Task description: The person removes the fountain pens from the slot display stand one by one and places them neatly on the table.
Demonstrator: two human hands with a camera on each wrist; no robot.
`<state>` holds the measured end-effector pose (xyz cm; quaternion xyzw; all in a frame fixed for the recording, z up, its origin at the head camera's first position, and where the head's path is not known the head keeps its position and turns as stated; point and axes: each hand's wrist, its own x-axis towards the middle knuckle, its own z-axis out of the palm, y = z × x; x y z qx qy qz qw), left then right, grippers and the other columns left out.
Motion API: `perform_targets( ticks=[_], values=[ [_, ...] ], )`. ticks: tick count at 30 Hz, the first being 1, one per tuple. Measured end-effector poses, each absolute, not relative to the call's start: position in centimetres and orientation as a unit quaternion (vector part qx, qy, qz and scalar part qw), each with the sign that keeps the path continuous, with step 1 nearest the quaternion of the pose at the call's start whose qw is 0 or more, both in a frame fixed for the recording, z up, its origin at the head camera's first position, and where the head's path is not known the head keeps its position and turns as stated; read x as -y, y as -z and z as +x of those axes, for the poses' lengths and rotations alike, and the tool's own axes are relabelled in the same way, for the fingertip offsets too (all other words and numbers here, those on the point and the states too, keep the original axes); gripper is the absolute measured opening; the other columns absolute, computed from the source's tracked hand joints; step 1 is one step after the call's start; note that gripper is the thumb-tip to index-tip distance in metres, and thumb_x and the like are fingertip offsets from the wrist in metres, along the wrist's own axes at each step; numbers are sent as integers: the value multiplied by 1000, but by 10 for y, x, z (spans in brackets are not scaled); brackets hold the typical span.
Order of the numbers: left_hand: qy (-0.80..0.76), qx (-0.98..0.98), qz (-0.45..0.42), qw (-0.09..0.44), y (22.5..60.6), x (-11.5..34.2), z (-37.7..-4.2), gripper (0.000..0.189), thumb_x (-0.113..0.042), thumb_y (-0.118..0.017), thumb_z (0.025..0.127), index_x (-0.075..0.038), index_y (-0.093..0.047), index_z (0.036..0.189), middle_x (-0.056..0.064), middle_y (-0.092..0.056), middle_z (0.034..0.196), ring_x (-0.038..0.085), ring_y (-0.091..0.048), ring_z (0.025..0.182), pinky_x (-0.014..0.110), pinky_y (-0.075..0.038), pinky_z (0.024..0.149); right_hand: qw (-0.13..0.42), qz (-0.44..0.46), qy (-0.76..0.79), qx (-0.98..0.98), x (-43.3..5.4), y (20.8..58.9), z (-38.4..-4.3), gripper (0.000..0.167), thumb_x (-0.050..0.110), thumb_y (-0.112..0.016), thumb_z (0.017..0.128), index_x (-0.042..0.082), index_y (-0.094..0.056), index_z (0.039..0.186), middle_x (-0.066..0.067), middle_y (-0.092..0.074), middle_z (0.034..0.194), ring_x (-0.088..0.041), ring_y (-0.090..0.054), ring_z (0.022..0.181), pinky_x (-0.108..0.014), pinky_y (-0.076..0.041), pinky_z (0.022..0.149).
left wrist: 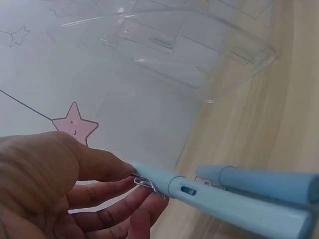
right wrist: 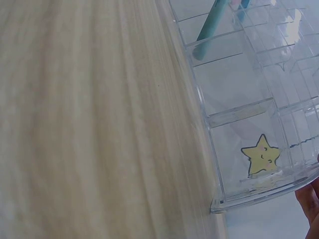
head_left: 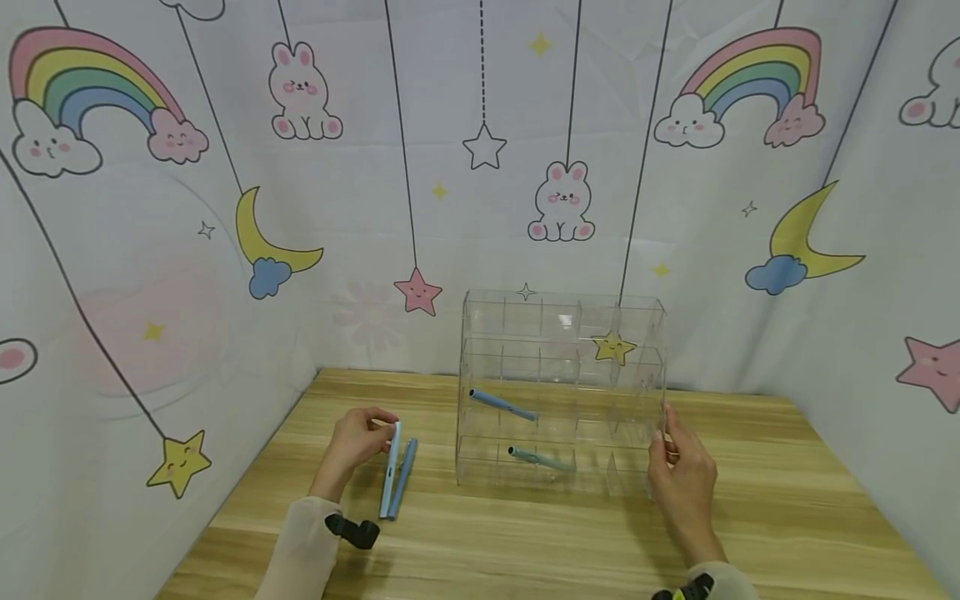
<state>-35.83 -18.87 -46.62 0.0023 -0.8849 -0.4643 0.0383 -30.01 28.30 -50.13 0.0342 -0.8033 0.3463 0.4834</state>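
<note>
My left hand (head_left: 360, 435) pinches the cap end of a light blue fountain pen (left wrist: 239, 211), its metal clip by the fingers. A darker blue pen (left wrist: 269, 184) lies beside it on the table. My right hand (head_left: 684, 471) holds the right side edge of a clear multi-compartment organizer (head_left: 480, 446); in the right wrist view only some fingers (right wrist: 310, 201) show at the side panel. Inside the organizer, a blue pen (head_left: 502, 404) lies slanted in a lower-middle row, and a green pen (head_left: 542, 459) slants in the bottom row.
The wood-grain table (head_left: 525, 550) runs under everything. Behind it and at both sides hangs a white cloth (head_left: 360, 208) printed with rainbows, rabbits, moons and stars. The organizer stands near the back edge.
</note>
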Motion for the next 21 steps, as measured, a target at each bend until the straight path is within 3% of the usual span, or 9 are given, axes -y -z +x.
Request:
perform_targets(
  ticks=[7, 10, 14, 21],
  values=[
    [467, 884, 6, 29, 470, 189, -359, 23, -6, -70, 97, 6, -76, 115, 22, -81, 91, 27, -77, 70, 33, -60, 66, 483, 34, -342, 805, -283, 501, -299, 50, -10, -72, 91, -3, -68, 140, -25, -79, 102, 13, -61, 81, 3, -46, 68],
    [464, 885, 6, 31, 472, 190, -360, 23, -5, -70, 96, 7, -76, 114, 20, -81, 89, 26, -77, 69, 33, -61, 66, 483, 38, -345, 804, -284, 501, -299, 50, -11, -71, 90, -4, -68, 140, -26, -78, 101, 18, -57, 83, 3, -47, 68],
    [459, 888, 10, 31, 475, 189, -361, 22, -3, -70, 94, 7, -77, 112, 18, -81, 86, 26, -77, 69, 27, -57, 63, 486, 41, -345, 802, -284, 501, -299, 51, -12, -71, 90, -4, -67, 140, -26, -78, 101, 27, -49, 87, 3, -46, 68],
    [435, 900, 5, 32, 479, 190, -362, 21, -3, -70, 95, 6, -78, 112, 17, -80, 84, 18, -72, 66, 26, -54, 62, 486, 38, -345, 802, -283, 500, -299, 51, -11, -71, 90, -3, -68, 140, -26, -79, 103, 29, -47, 88, 3, -46, 68]
  ],
)
